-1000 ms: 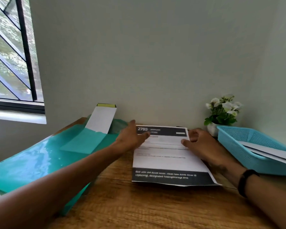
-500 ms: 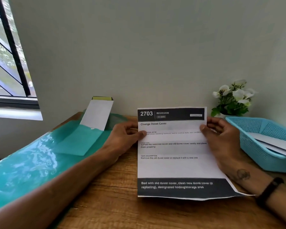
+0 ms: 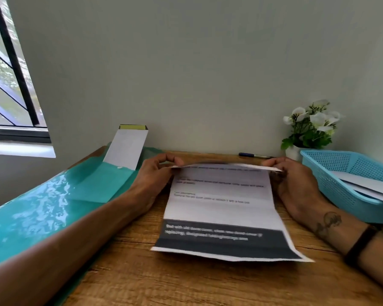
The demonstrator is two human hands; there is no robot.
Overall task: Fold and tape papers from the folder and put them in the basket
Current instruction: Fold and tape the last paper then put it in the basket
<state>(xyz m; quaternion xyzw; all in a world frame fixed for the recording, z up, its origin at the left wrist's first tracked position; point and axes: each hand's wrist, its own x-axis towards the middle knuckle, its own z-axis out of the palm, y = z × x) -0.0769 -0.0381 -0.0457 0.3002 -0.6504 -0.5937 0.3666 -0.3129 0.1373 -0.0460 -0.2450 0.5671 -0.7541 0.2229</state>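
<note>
The paper (image 3: 221, 208) lies on the table (image 3: 186, 279), its far edge curled up — left hand (image 3: 153, 173) and right hand (image 3: 294, 184) pinch its top corners. Folder (image 3: 53, 202) sits left, basket (image 3: 349, 184) right — papers inside.

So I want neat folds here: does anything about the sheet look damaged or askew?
The printed sheet has a rough, uneven near edge, with its near right corner jutting out past the dark band. It already shows faint creases across it. Nothing else stands out.
</note>
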